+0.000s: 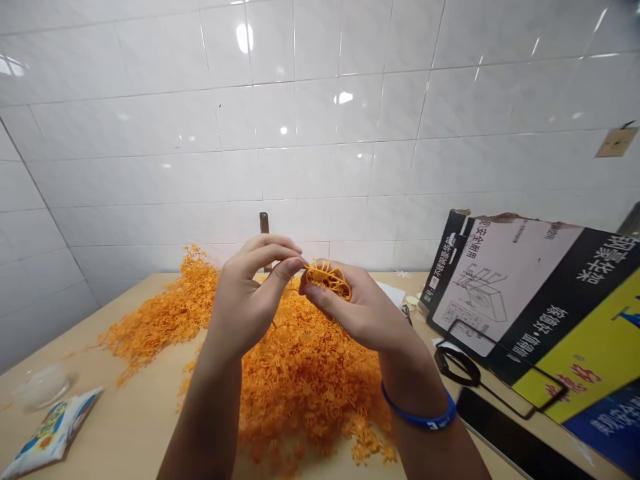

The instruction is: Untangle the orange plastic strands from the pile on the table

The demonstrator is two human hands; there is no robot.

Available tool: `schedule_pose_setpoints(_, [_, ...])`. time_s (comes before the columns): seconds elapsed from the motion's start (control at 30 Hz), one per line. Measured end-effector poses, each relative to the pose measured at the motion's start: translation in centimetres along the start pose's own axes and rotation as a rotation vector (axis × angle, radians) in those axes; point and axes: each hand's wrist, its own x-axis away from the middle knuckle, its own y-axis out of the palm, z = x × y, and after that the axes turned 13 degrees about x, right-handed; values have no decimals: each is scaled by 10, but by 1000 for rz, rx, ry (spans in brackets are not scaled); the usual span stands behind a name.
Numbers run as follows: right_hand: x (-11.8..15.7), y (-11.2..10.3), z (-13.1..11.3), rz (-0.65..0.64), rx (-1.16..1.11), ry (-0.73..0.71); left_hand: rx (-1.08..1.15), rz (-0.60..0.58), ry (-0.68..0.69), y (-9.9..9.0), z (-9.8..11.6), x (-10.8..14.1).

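Note:
My right hand (350, 303) is closed round a small bunch of orange plastic pieces (327, 279), its thumb lying across them. Beside it my left hand (257, 287) pinches with thumb and forefinger at the bunch's left end; what lies between those fingertips is too small to make out. Both hands are held above a large heap of orange plastic pieces (315, 380) on the table. A blue band (423, 417) circles my right wrist.
Another orange heap (170, 320) lies at the left on the table (130, 427). A white packet (53, 430) is at the front left. A printed carton (530, 313), black stand (500, 373) and phone (515, 437) are at the right. A tiled wall (320, 167) stands behind.

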Motion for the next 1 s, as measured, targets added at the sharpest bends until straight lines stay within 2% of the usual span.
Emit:
schedule_pose_setpoints(0.1, [-5, 7, 5, 69, -89, -28, 184, -28, -81, 10, -8, -3])
schedule_pose_setpoints(0.27, [-11, 17, 13, 95, -130, -30, 315, -265, -212, 14, -18, -8])
schedule_pose_setpoints(0.33, [-12, 19, 14, 130, -65, 3, 320, -297, -220, 13, -20, -8])
schedule_pose_setpoints(0.43, [-13, 21, 13, 216, 63, 31, 317, -204, -166, 14, -21, -6])
schedule_pose_setpoints(0.5, [-12, 22, 13, 232, 65, 12, 354, -127, -128, 17, -21, -4])
schedule_pose_setpoints(0.7, [-12, 19, 15, 192, 58, -97, 522, -37, -173, 24, -26, -3])
schedule_pose_setpoints(0.87, [-14, 18, 19, 158, 110, -63, 492, 53, -198, 27, -29, -4])
schedule_pose_setpoints(0.93, [-15, 19, 21, 137, 46, -25, 454, 73, -200, 26, -28, -5])
schedule_pose_setpoints(1.0, [-16, 20, 22, 99, -70, -5, 425, 30, -208, 23, -25, -6])
